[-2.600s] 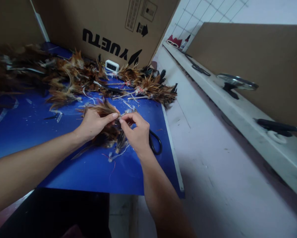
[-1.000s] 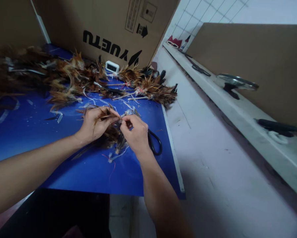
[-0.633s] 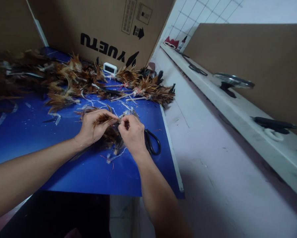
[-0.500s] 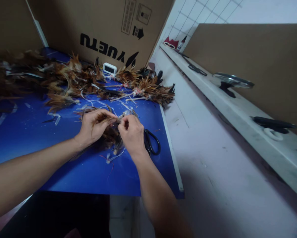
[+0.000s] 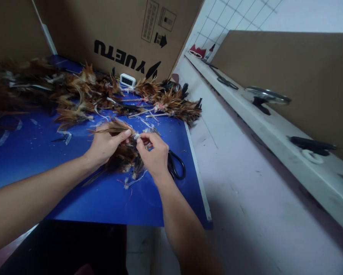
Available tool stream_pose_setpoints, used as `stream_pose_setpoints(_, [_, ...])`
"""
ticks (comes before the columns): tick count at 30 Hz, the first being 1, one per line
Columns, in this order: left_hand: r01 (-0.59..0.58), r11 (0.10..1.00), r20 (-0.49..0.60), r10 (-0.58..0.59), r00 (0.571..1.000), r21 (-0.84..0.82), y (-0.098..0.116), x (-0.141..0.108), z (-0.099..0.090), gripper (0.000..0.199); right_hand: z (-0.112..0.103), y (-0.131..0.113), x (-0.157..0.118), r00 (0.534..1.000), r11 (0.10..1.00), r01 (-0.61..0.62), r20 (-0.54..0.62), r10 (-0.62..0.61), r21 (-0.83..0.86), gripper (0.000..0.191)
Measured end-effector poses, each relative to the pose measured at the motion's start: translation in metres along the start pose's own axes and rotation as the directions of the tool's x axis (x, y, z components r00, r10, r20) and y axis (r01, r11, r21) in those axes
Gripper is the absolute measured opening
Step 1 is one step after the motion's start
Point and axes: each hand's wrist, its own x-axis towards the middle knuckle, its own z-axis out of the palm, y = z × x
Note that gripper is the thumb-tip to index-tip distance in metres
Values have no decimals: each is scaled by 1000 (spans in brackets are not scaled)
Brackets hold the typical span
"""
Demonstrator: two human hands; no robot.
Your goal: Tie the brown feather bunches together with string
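Note:
My left hand (image 5: pixel 105 145) is closed round a bundle of brown feathers (image 5: pixel 116 126), whose tips point left. At the bundle's pale, fluffy base, the thumb and fingers of my right hand (image 5: pixel 154 151) pinch the end. More loose feathers (image 5: pixel 125 158) lie on the blue tabletop (image 5: pixel 102 202) beneath both hands. Black scissor handles (image 5: pixel 177 165) show just right of my right hand; the blades are hidden. A small tuft with pale and red strands (image 5: pixel 126 184) lies nearer the front edge.
Feather bunches (image 5: pixel 85 88), some on thin sticks, run along the back. A white digital timer (image 5: pixel 128 80) stands before a cardboard box (image 5: pixel 74 23). To the right, a ledge (image 5: pixel 245 110) carries scissors, a round glass-like object and a black tool.
My left hand has turned and its thumb now lies along the feathers, showing more of the bundle. The pale base has come into view between my hands.

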Motion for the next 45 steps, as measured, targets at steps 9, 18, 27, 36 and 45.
stream_pose_setpoints(9, [-97,947,27,93,995,305,9,-2,0,11,-2,5,0,981,944,184,-13,-195,-273,18])
stream_pose_setpoints(18, [-119,968,27,116,993,222,5,-9,4,7,-5,6,0,976,834,205,39,-216,-512,20])
stream_pose_setpoints(27, [-13,994,4,12,1000,106,7,-10,7,8,-7,3,1,987,856,142,3,-162,-498,19])
stream_pose_setpoints(36, [65,998,-25,-65,998,11,-4,-10,4,15,-5,5,1,985,896,114,-68,-158,-429,18])
stream_pose_setpoints(45, [37,998,-25,-36,999,47,5,-7,4,11,-7,2,2,998,933,52,-23,-64,-357,18])
